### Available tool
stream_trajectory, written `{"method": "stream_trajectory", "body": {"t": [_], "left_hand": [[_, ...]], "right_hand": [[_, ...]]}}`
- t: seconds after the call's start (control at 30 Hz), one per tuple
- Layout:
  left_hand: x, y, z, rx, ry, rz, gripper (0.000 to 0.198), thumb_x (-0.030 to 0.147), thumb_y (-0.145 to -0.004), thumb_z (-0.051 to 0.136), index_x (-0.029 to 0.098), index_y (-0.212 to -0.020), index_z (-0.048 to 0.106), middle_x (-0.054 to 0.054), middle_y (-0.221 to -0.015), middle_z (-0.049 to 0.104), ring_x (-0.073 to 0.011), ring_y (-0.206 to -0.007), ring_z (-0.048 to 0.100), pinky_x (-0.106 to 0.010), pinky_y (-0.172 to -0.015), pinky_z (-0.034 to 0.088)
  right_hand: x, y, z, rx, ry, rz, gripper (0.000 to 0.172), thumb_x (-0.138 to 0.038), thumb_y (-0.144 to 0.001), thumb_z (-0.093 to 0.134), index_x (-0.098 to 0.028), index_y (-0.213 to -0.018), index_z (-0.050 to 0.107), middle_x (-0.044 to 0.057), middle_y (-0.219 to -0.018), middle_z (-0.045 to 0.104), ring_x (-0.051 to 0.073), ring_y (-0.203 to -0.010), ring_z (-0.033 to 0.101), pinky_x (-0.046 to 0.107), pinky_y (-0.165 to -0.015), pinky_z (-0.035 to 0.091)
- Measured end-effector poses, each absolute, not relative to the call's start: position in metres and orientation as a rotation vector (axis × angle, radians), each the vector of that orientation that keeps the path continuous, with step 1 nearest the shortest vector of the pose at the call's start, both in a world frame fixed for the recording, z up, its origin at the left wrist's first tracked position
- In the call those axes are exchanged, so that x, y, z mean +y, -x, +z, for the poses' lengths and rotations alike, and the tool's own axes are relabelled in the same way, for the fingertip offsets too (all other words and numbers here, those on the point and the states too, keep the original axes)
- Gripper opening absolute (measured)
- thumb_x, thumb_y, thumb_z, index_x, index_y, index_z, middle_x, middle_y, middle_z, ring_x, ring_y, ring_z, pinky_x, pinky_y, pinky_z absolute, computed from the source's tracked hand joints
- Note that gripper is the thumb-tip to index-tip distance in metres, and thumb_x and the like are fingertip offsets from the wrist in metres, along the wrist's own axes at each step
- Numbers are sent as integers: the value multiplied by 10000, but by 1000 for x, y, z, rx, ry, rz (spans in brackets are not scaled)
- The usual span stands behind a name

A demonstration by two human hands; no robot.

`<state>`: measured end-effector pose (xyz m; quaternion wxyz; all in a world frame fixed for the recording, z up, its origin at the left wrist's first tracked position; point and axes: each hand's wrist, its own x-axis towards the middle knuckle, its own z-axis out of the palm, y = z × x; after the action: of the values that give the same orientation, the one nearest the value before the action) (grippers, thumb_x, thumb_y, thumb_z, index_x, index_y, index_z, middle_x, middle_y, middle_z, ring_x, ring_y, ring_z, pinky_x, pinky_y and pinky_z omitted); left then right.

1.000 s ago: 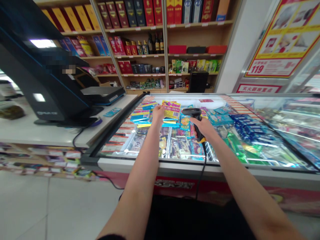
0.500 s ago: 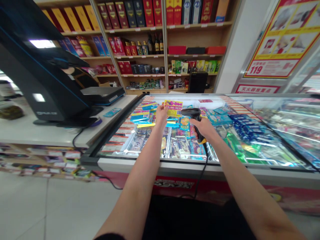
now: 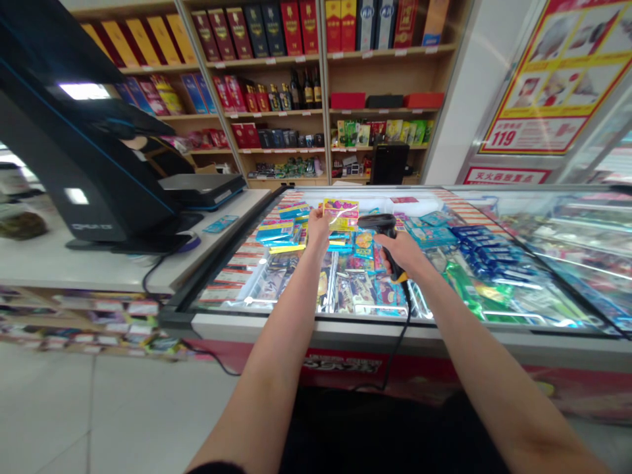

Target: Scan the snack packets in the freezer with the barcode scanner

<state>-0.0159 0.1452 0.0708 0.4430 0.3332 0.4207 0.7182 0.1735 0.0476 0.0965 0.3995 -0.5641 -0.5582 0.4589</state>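
The left hand (image 3: 317, 227) has its grip pinched on the near left edge of a yellow packet (image 3: 340, 212), which is lifted clear above the far middle of the freezer (image 3: 345, 327). The right hand (image 3: 402, 253) is clenched round the handle of a black scanner (image 3: 378, 222), held over the middle of the freezer with its head just beside the packet. Whether the two touch cannot be told.

The packet looks like a thin, flat plastic sachet. It is probably very light, floppy and a little slick, so it is likely to droop or twist from a corner pinch. A hold along one edge, away from the printed face, would keep it flat. The scanner looks rigid and easy to hold by its handle. Its cable (image 3: 401, 329) hangs over the freezer's near rim, and it may drag.

The freezer's top is a glass lid (image 3: 533, 263), smooth and reflective. Loose packets (image 3: 276, 232) lie spread on the lid, and frozen goods show beneath.

Left of the freezer, a white worktop (image 3: 59, 263) carries a black till (image 3: 83, 164). Behind the freezer stand wooden shelves (image 3: 345, 56) of boxes and bottles, and a red and yellow poster (image 3: 557, 85) hangs at its far right. A pale tiled floor (image 3: 74, 408) lies in front of the freezer, to the left.
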Motion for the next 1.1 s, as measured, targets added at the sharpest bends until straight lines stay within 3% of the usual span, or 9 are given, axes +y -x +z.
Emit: {"method": "stream_trajectory", "body": {"t": [0.3, 0.6, 1.1], "left_hand": [[141, 2, 71, 1054, -859, 1789, 158, 277, -847, 616, 221, -880, 472, 29, -752, 610, -125, -712, 653, -262, -709, 534], [140, -8, 71, 1056, -868, 1784, 123, 208, -828, 592, 225, -879, 481, 32, -782, 628, -123, -722, 655, -254, -705, 529], [160, -54, 63, 1113, -891, 1834, 179, 287, -804, 680, 204, -885, 543, 8, -770, 639, -146, -773, 652, -267, -741, 516]], "right_hand": [[43, -184, 103, -1366, 1364, 1196, 282, -275, -848, 592, -197, -602, 479, -12, -428, 507, 118, -307, 465, 218, -291, 384], [42, -195, 103, -1371, 1333, 1186, 285, -279, -843, 610, -201, -602, 478, -8, -445, 516, 118, -314, 465, 224, -305, 399], [61, -236, 104, -1280, 1353, 1231, 283, -274, -871, 612, -188, -634, 483, -9, -429, 506, 112, -306, 447, 223, -296, 382]]}}
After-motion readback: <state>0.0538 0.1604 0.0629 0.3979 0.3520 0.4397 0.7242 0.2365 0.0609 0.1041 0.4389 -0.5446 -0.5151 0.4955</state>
